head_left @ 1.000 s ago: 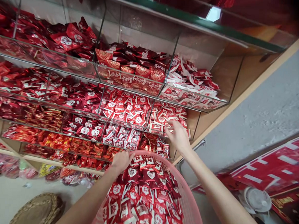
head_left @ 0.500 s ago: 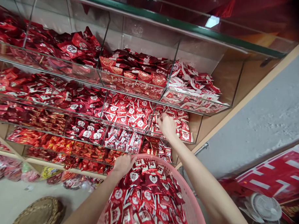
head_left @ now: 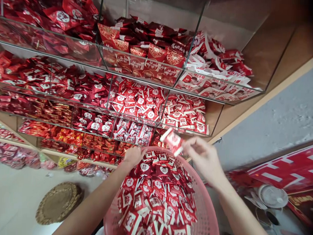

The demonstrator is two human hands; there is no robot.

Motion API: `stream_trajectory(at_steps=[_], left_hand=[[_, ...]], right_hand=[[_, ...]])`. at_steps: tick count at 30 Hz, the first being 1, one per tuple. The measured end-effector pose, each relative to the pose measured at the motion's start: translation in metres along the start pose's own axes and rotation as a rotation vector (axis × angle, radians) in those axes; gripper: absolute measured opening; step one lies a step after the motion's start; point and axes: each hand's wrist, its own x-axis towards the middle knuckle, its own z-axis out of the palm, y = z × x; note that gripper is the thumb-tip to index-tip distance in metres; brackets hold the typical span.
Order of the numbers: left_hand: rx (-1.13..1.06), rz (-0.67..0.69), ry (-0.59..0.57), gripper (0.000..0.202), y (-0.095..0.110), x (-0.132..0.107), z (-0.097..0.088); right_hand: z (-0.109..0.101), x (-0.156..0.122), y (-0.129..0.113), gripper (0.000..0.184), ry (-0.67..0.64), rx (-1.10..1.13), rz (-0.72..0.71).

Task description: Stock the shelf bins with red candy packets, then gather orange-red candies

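Observation:
Between the thumb and fingers of my right hand [head_left: 202,156] is a small red-and-white wrapped candy packet [head_left: 173,141], held in the air above the far right rim of the basket. My left hand [head_left: 133,157] is closed over the far left rim of the pink plastic basket [head_left: 207,205]. Many red and dark-red candy packets [head_left: 154,192] with white printed labels fill the basket. Just beyond the held packet is a clear-walled shelf compartment of similar red-and-white packets [head_left: 186,111].
Tiered shelves with glass dividers [head_left: 144,81] hold several kinds of red packets. A round woven stool [head_left: 58,203] stands on the floor at left. On the right are a grey wall [head_left: 271,125], a red-and-white printed panel [head_left: 288,166] and a white fan [head_left: 273,196].
My right hand has drawn back from the right shelf compartment with a packet in its fingers, now over the basket rim. My left hand stays on the rim. The view has shifted closer.

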Motion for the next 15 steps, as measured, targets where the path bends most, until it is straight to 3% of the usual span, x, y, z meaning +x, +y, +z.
stream_trajectory(at_steps=[4, 8, 11, 15], left_hand=[[0.012, -0.010, 0.001, 0.062, 0.000, 0.000, 0.001], [0.014, -0.015, -0.023, 0.062, 0.001, 0.000, -0.001], [0.012, -0.017, -0.021, 0.062, 0.001, 0.000, -0.001], [0.006, -0.017, 0.003, 0.063, 0.001, 0.001, 0.001]], right_hand=[[0.014, -0.067, 0.029, 0.022, -0.346, 0.148, 0.297], [0.025, -0.111, 0.053, 0.022, -0.591, 0.279, 0.520], [0.033, -0.128, 0.059, 0.024, -0.701, 0.348, 0.614], [0.047, -0.137, 0.064, 0.023, -0.715, 0.367, 0.648]])
